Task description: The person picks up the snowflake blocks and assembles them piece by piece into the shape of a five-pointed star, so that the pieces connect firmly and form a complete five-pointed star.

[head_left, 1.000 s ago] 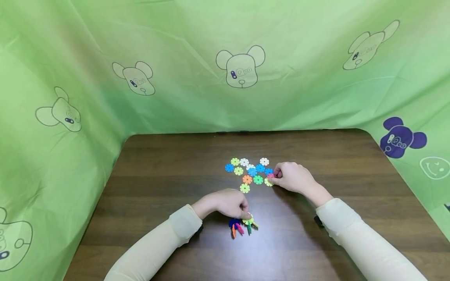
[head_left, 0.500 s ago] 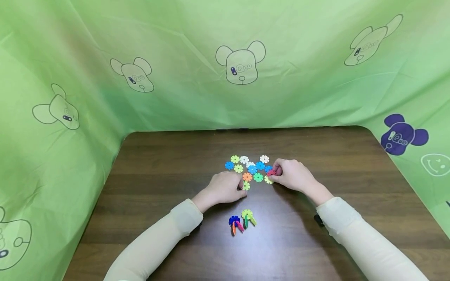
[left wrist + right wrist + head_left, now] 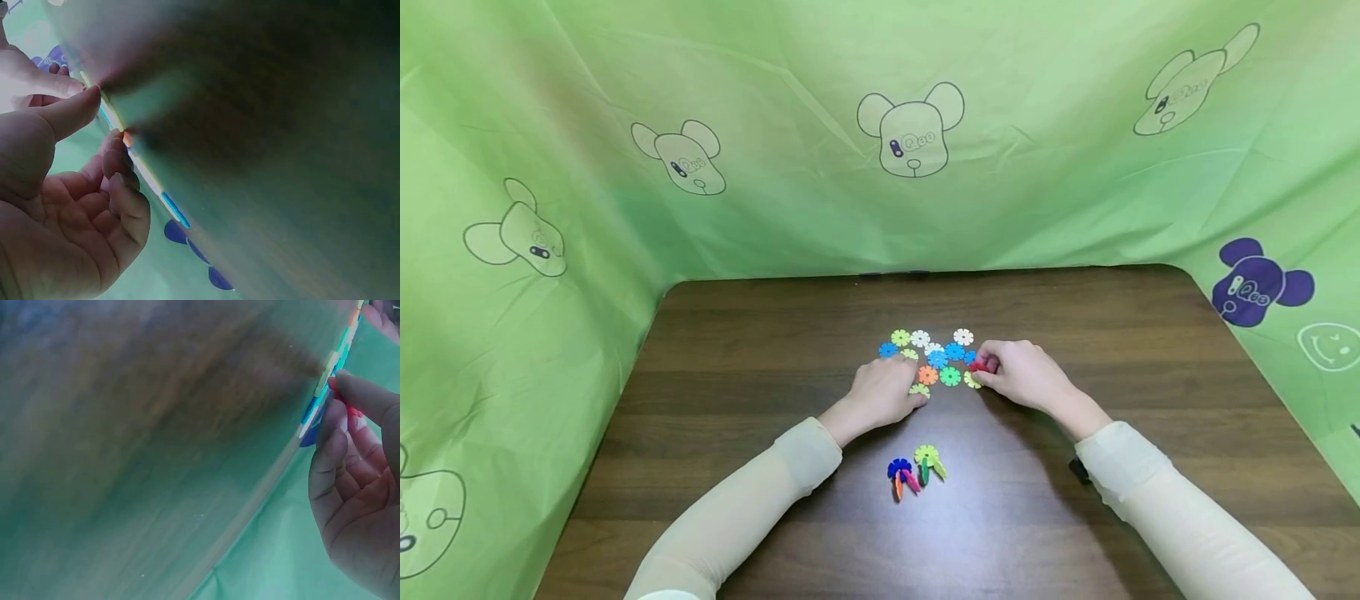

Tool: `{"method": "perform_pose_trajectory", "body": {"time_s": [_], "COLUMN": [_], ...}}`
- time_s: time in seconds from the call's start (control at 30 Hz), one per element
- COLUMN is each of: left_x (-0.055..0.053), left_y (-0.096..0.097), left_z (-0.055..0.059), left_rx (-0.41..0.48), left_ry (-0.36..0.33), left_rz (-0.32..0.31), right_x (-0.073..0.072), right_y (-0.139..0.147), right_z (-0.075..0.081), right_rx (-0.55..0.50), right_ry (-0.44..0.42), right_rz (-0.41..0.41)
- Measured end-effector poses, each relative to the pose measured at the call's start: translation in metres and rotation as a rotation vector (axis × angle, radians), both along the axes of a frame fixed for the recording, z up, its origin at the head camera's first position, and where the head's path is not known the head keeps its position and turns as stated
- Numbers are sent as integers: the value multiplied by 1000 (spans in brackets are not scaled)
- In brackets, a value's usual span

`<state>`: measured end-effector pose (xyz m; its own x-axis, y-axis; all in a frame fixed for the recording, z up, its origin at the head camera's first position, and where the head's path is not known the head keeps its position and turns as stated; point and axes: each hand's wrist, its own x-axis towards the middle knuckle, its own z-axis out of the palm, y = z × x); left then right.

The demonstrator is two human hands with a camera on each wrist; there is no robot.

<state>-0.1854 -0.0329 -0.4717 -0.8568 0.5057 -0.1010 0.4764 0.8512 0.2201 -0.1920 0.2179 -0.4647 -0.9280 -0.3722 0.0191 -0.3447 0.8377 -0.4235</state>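
Observation:
Flat, notched snowflake building discs lie grouped on the table. My right hand (image 3: 1021, 372) pinches a red disc (image 3: 356, 412) between thumb and fingertips, above a pale yellow disc (image 3: 972, 380) and beside a blue one (image 3: 971, 357). At the group's near left side, my left hand (image 3: 883, 392) reaches down to the table. Its thumb and fingertips are apart, with a yellow-green disc (image 3: 920, 390) between them. An orange disc (image 3: 928, 375) lies just right of it. In the left wrist view the left hand (image 3: 75, 206) has its fingers bent, and the fingertips are by the disc edges.
Nearer the front of the brown table (image 3: 760, 333) sit two joined pieces: a dark blue disc (image 3: 898, 468) with orange and pink ones, and a yellow-green disc (image 3: 927, 455) with green and yellow ones. A green printed curtain (image 3: 790, 208) surrounds the table's back and sides.
My left hand let go of the yellow-green joined piece near the front and moved forward to the loose discs. The right hand stays in place, the red disc still in its fingers.

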Motion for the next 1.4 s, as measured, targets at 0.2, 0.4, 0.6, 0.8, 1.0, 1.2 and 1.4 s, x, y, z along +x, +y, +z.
{"method": "perform_pose_trajectory", "body": {"time_s": [0.2, 0.4, 0.6, 0.8, 1.0, 1.2, 1.4], "left_x": [-2, -4, -4, -5, -6, -7, -6], "left_y": [-3, -9, -11, -14, -15, -15, -15], "left_z": [1, 8, 24, 30, 28, 25, 25], "left_rx": [97, 342, 509, 612, 670, 676, 681], "left_ry": [-70, -139, -165, -295, -412, -442, -448], "left_rz": [25, 47, 46, -24, -55, -27, -20], "right_x": [3, 10, 16, 20, 22, 23, 22], "right_y": [-3, -7, -7, -8, -12, -16, -16], "right_z": [3, 7, 12, 11, 11, 11, 10], "right_rx": [-39, -97, -141, -209, -266, -291, -286], "right_ry": [51, 117, 162, 269, 408, 455, 458], "right_rz": [34, 66, 98, 188, 301, 357, 367]}}
